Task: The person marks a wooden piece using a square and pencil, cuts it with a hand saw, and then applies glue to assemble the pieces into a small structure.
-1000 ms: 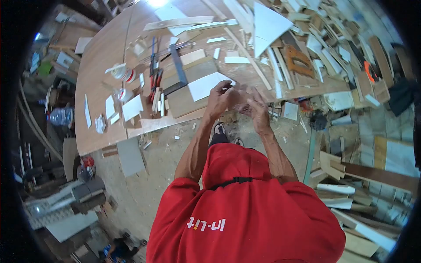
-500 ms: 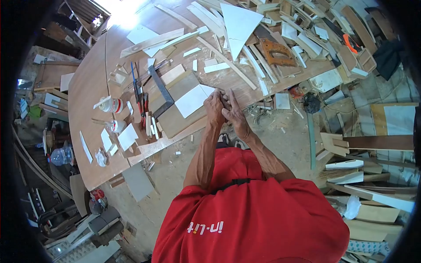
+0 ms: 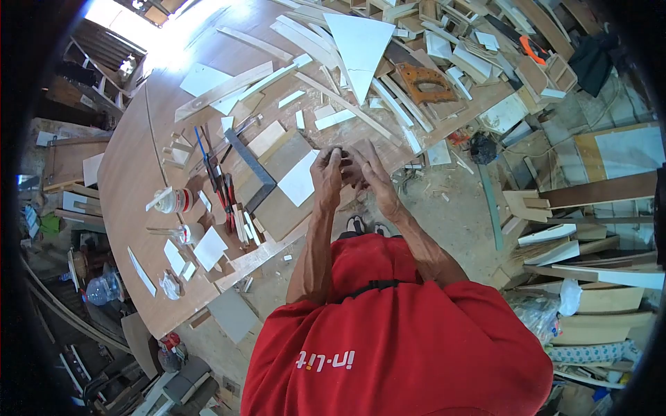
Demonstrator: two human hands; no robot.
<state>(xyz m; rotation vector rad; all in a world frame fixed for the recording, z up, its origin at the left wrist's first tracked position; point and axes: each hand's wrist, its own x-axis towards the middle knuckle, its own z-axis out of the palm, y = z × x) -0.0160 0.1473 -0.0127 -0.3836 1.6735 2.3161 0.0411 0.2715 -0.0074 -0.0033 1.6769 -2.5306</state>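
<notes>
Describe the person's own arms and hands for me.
The left hand and right hand wear no gloves. Both forearms are bare and lean, with no watch or bracelet visible. Plain red sleeves cover the upper arms. Blur hides finer details of the hands.

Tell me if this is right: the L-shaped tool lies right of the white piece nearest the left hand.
The side is wrong: in the head view, the L-shaped tool lies left of the white piece, which is nearest the left hand as stated.
</notes>
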